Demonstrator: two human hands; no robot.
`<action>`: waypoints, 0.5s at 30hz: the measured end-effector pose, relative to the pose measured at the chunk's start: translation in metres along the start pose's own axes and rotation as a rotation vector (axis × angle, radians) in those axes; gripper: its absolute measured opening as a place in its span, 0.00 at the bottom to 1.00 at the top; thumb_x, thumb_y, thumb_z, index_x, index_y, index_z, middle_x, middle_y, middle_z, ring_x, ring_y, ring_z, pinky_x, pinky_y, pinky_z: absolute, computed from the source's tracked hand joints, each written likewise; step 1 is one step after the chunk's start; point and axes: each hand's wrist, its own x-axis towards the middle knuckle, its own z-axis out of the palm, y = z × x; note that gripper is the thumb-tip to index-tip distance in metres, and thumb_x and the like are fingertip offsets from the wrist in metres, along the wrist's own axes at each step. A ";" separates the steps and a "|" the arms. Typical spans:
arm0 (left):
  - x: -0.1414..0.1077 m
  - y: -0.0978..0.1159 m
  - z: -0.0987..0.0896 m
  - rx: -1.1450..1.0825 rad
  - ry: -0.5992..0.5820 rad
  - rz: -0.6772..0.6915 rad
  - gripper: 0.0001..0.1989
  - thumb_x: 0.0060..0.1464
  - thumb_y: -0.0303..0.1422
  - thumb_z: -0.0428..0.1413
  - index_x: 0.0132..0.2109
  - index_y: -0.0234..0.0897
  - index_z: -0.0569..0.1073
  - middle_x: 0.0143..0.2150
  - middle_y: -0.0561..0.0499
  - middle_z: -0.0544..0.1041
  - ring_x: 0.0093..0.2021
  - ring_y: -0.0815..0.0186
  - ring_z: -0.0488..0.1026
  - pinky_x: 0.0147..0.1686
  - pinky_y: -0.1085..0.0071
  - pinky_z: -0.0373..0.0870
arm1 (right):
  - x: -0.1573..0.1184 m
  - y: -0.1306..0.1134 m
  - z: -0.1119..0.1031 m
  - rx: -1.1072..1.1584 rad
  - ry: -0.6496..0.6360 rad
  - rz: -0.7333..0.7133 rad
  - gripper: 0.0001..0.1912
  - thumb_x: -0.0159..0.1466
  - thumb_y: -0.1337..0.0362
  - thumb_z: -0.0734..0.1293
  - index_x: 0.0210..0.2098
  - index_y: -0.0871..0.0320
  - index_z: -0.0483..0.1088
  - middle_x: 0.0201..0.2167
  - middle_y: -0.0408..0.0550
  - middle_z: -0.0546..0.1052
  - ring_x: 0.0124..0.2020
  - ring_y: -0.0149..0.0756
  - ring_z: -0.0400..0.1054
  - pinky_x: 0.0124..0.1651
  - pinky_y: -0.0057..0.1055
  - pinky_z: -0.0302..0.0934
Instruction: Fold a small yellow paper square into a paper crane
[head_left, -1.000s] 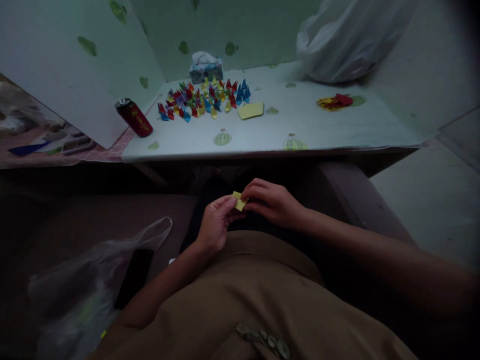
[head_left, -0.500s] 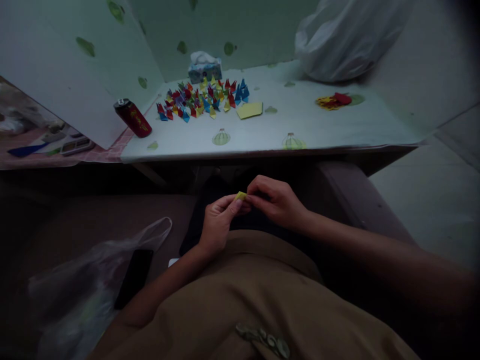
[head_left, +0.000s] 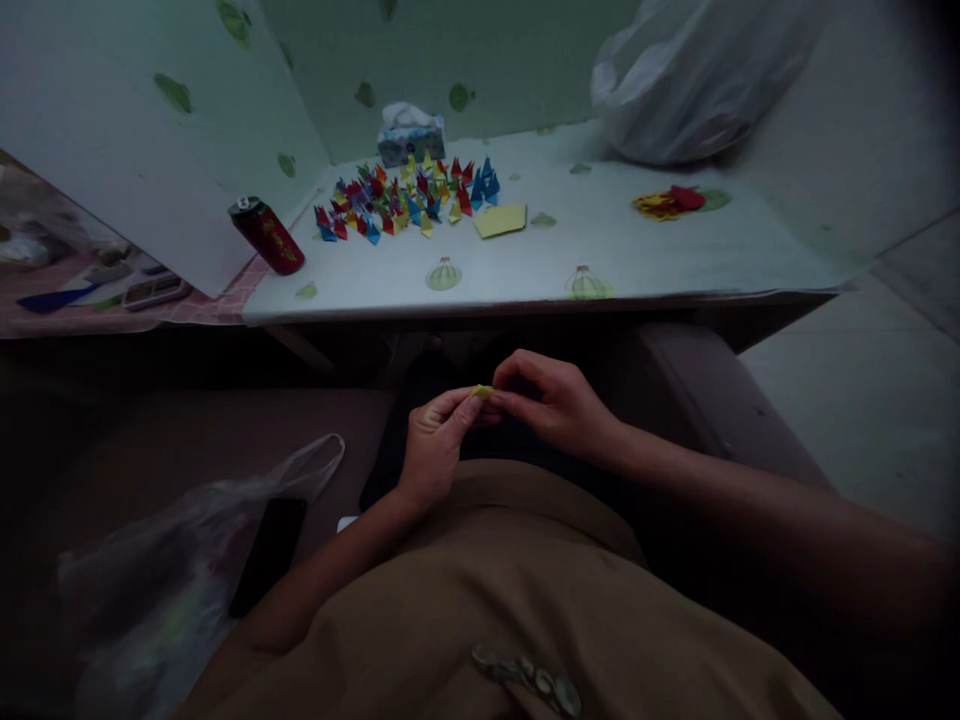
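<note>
Both hands met over the lap, below the near edge of the table. The left hand and the right hand each had a grip closed on the same small yellow folded paper, pinched between thumb and fingertips, so that only a thin sliver of it showed between the two. On the table, well apart from the hands, a pile of small folded paper pieces in red, blue and yellow lay in front of a tissue box, with a flat yellow sheet just beside the pile. A red can stood tilted near the table's left edge. A small red and yellow heap lay farther right, near a big plastic bag. Beside the left forearm a dark phone rested against a clear plastic bag.
</note>
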 end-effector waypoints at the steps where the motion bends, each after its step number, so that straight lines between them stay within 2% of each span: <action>1: 0.000 0.000 0.000 0.005 -0.003 0.008 0.10 0.59 0.40 0.63 0.41 0.39 0.83 0.37 0.50 0.84 0.35 0.68 0.80 0.41 0.71 0.78 | 0.000 0.001 0.000 -0.011 -0.001 -0.008 0.08 0.66 0.64 0.69 0.32 0.57 0.68 0.28 0.43 0.72 0.29 0.31 0.65 0.33 0.28 0.58; 9: 0.000 0.003 -0.001 0.128 -0.028 0.067 0.10 0.59 0.39 0.62 0.41 0.37 0.82 0.35 0.50 0.84 0.35 0.67 0.80 0.40 0.72 0.76 | 0.000 0.000 0.000 -0.051 -0.005 -0.020 0.12 0.68 0.62 0.68 0.29 0.57 0.67 0.25 0.42 0.71 0.26 0.30 0.62 0.30 0.28 0.55; 15: -0.001 0.003 -0.001 0.132 -0.006 0.044 0.11 0.59 0.40 0.62 0.40 0.37 0.82 0.34 0.50 0.84 0.34 0.65 0.81 0.38 0.70 0.77 | 0.000 0.001 -0.001 -0.060 -0.025 -0.040 0.13 0.69 0.59 0.67 0.29 0.57 0.67 0.26 0.43 0.71 0.27 0.30 0.62 0.30 0.28 0.55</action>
